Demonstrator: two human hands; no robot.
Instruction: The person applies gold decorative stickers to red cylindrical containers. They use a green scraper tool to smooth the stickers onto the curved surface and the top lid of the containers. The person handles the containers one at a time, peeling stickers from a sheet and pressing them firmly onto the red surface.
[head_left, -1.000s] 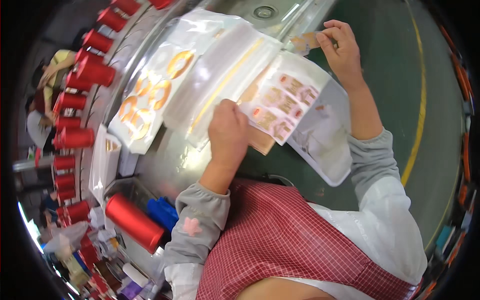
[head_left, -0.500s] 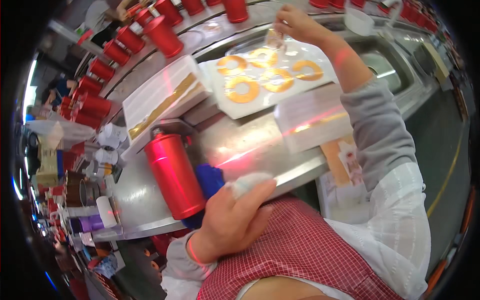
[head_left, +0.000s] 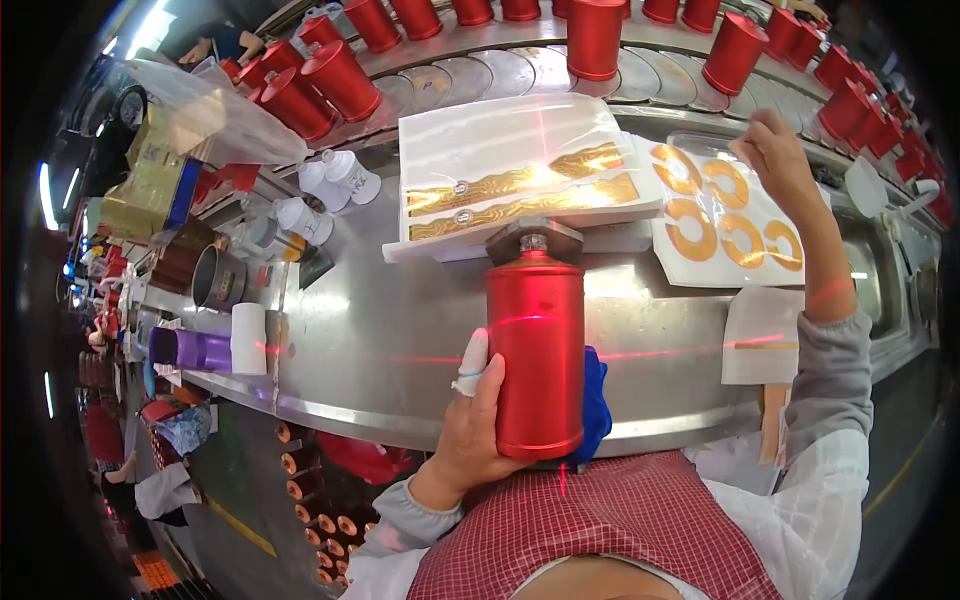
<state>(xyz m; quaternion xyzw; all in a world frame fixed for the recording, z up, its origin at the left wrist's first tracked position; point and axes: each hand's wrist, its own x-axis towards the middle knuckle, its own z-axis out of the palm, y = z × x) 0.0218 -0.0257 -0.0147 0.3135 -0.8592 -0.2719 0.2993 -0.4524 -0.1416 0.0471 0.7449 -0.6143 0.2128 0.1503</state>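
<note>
A red metal bottle (head_left: 536, 360) lies along the steel bench, its neck against a dark block (head_left: 530, 240) and a blue cloth (head_left: 594, 400) by its right side. My left hand (head_left: 475, 420), with a white covering on one finger, is closed on the bottle's lower left side; some fingers are hidden behind it. Above the far right of a white sheet (head_left: 690, 275) with several gold ring-shaped labels (head_left: 741, 241), my right hand (head_left: 775, 155) is held with fingers pinched together. Whatever is between those fingertips is too small to make out.
Behind the bottle, a white stack of sheets (head_left: 500, 140) bears gold strip labels. Red bottles (head_left: 595, 40) stand along a conveyor of metal plates (head_left: 490, 75). At left are white bottles (head_left: 350, 175) and a paper roll (head_left: 249, 338); a sink (head_left: 865, 260) is at right.
My view has turned, bringing the bottle to the middle. My left hand, which was apart from the bottle, now holds its side. My right hand is still over the label sheet's far side.
</note>
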